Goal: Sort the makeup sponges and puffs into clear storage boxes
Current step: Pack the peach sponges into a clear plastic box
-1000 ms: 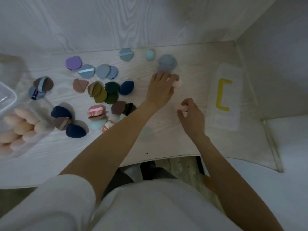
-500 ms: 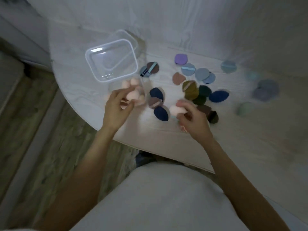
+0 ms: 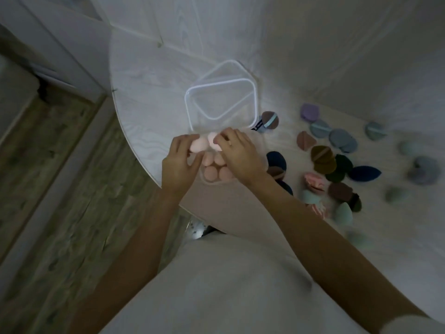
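Both your hands sit over the clear plastic storage box (image 3: 262,150) that already holds several peach egg-shaped makeup sponges (image 3: 214,169), near the rounded table edge (image 3: 144,162). Your left hand (image 3: 179,165) has its fingers curled round one pale pink egg-shaped sponge (image 3: 198,145), thumb below and fingertips on top. Your right hand (image 3: 238,155) pinches a second pale pink sponge (image 3: 213,142) at its fingertips, the rest of the hand arched above the box.

The two sponges touch each other, side by side, at about 12 o'clock from the box's filled part. The open space for them lies toward 6 o'clock of your fingertips, straight down and a little back toward you. Your right hand is more squarely over the box; your left hangs at its 9 o'clock rim, so its sponge probably needs a small shift toward 3 o'clock before you let go.

The long axes of the held sponges are hard to read in the dim, blurred light; I cannot tell which end points down.

A second, empty clear box with a white rim (image 3: 192,102) stands just beyond, at 12 o'clock from your hands, and seems to rest on another clear one. The unsorted coloured fabric puffs and sponges (image 3: 322,157) lie spread at 3 o'clock, nearer your right hand.
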